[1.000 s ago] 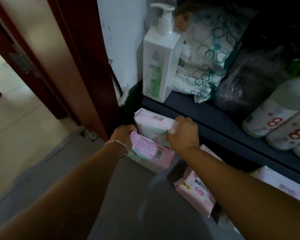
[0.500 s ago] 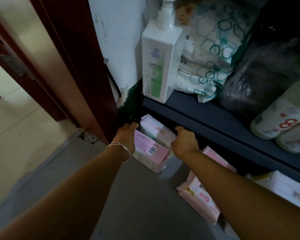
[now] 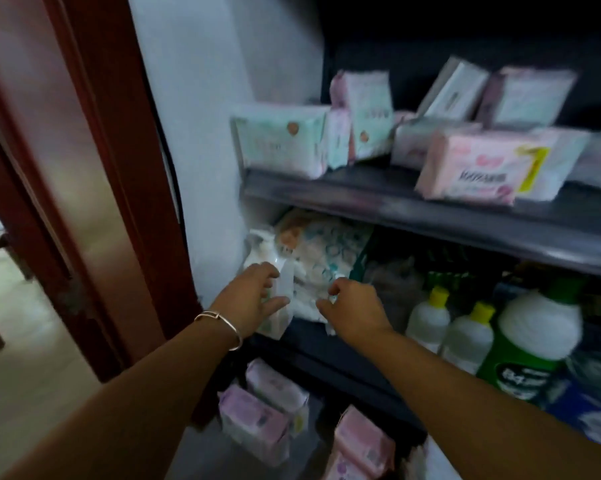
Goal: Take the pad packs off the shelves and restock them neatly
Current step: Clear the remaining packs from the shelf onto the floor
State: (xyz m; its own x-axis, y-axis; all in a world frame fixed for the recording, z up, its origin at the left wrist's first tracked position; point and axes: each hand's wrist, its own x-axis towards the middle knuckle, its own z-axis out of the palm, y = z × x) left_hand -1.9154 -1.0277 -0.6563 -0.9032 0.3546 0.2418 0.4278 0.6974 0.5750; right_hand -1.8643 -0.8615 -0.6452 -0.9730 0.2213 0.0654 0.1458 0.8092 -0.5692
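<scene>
Both hands were raised at frame centre before the middle shelf (image 3: 344, 336). Left hand (image 3: 254, 301), fingers spread, empty; right hand (image 3: 352, 308), fingers loosely curled, empty. Pad packs (image 3: 465, 168) lay disordered upper right. Recommend removing packs singly, gripped by both ends.

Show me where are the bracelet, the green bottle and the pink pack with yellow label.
bracelet (image 3: 219, 322): head view, its band on the wrist.
green bottle (image 3: 520, 365): head view, green body.
pink pack with yellow label (image 3: 472, 171): head view, front face.

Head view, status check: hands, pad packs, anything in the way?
Left hand and right hand empty, fingers loose, raised at middle shelf. Pink plastic pad packs sit on the floor below. White pump bottle stands just beyond left hand.
</scene>
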